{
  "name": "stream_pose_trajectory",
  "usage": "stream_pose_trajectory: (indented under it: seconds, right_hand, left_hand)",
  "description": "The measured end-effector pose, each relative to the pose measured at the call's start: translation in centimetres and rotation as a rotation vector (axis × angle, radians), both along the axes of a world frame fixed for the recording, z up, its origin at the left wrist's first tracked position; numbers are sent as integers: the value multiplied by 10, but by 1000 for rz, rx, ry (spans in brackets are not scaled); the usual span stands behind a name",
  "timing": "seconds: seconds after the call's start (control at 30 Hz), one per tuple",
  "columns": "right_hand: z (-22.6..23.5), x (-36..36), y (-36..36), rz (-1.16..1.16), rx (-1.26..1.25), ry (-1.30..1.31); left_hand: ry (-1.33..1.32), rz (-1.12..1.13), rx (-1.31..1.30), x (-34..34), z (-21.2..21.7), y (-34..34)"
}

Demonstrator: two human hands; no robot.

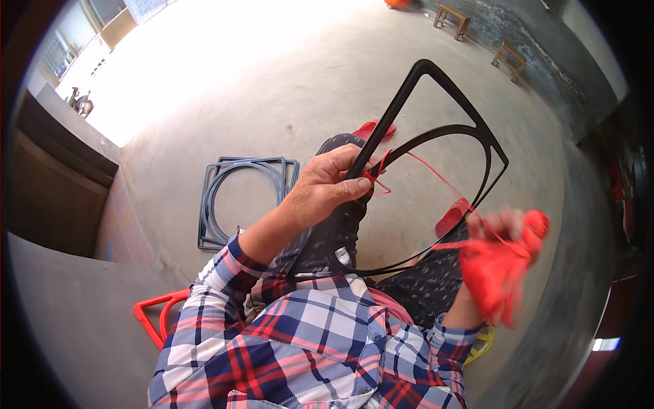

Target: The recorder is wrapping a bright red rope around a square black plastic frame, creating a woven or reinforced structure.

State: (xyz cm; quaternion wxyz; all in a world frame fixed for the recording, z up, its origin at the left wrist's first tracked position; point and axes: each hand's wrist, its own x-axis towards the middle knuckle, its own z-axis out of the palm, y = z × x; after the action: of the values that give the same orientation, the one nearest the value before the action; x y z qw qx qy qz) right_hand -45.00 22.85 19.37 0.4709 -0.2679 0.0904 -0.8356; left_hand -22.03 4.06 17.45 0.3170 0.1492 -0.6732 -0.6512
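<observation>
My left hand (pixel 323 187) is closed on a black frame (pixel 387 116), a square outline with a round ring inside it, tilted up above my knees. Thin red strip (pixel 436 172) loops around the frame's bar beside my left thumb, and a small red knot or bunch shows there. From that spot the strip stretches across the ring to my right hand (pixel 501 223), raised on the right and smeared by motion. A loose bundle of red strip (pixel 492 273) hangs from my right hand, with a rounded red lump by its fingers.
Grey-blue frames (pixel 202 211) of similar shape lie stacked on the concrete floor to the left. Red plastic (pixel 153 303) shows by my left elbow, something yellow (pixel 485 344) by my right. Red slippers (pixel 451 218) are on my feet. Two wooden stools (pixel 452 19) stand far right.
</observation>
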Motion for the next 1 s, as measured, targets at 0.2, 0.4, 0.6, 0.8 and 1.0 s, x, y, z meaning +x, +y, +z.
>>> stream_pose_trajectory:
  seconds: [0.2,0.4,0.6,0.8,1.0]
  right_hand:
    - [12,-43,62,277,-368,37]
    - [7,-52,96,-67,-128,238]
    - [-63,-94,70,-93,102,101]
    - [-36,-14,-8,-18,287,122]
    - [12,22,-69,-141,382,481]
  left_hand:
    - [14,7,235,6,-8,-16]
    - [-16,54,170,12,-6,-26]
    - [-23,92,194,15,-8,-23]
    - [-128,71,104,-1,10,4]
    - [-34,201,-738,-25,24,12]
